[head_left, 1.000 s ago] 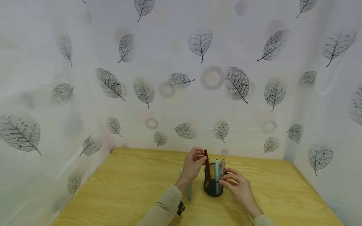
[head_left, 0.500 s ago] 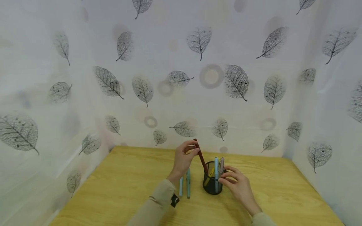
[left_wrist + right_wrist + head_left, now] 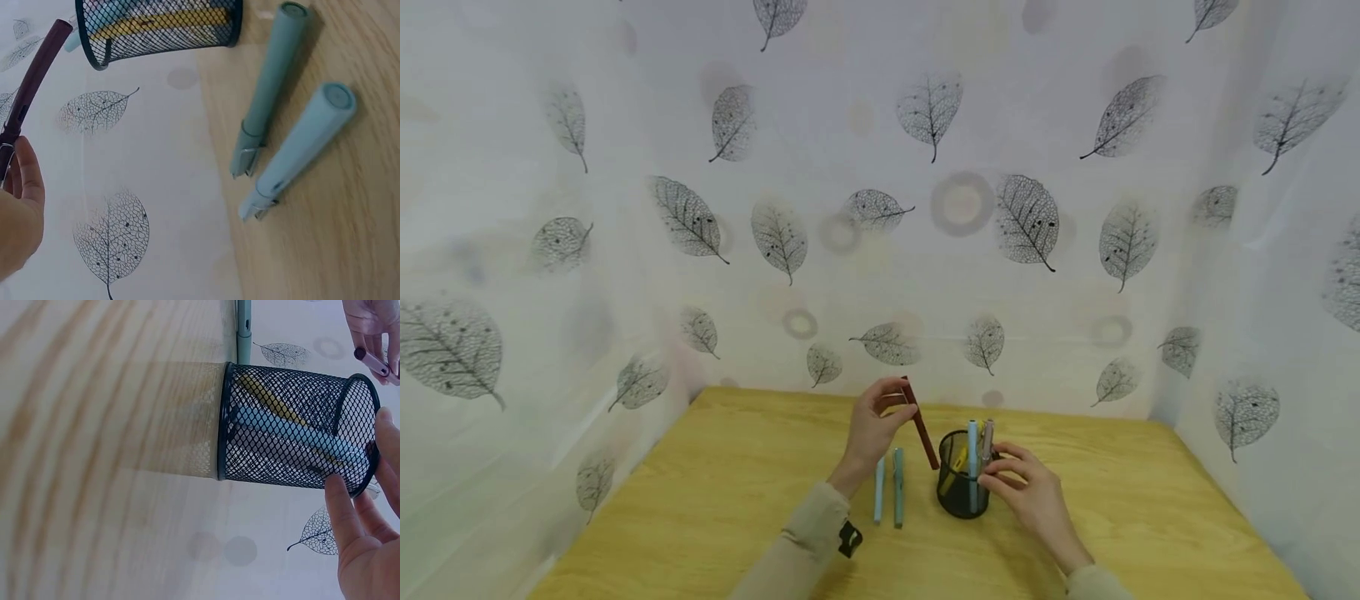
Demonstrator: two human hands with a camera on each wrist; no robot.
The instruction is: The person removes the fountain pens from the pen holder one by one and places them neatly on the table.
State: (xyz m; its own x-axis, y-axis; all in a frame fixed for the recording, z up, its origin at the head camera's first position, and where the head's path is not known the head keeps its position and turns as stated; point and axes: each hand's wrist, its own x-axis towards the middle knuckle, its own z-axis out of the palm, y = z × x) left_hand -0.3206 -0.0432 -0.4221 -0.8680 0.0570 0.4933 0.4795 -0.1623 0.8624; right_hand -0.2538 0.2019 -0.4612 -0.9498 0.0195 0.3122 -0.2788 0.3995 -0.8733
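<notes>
My left hand [image 3: 872, 425] pinches a dark red pen [image 3: 921, 423] near its upper end. The pen slants down to the right, its lower end beside the rim of a black mesh pen holder [image 3: 951, 500]. In the left wrist view the same maroon pen [image 3: 37, 75] shows its clip at the fingers. My right hand [image 3: 1030, 492] holds the holder at its rim, thumb and fingers [image 3: 342, 509] around the mesh. Inside the holder stand a light blue pen [image 3: 972, 446], a grey-brown pen [image 3: 988, 442] and something yellow [image 3: 269, 400].
Left of the holder, a light blue pen [image 3: 879, 492] and a green pen [image 3: 898, 492] lie side by side on the wooden table [image 3: 737, 483]. A white leaf-print curtain [image 3: 865, 275] borders the table at the back and both sides.
The left hand has drawn the dark red pen out of the holder and moved it left. The two pens on the table are now fully uncovered. The right hand stays at the rim.
</notes>
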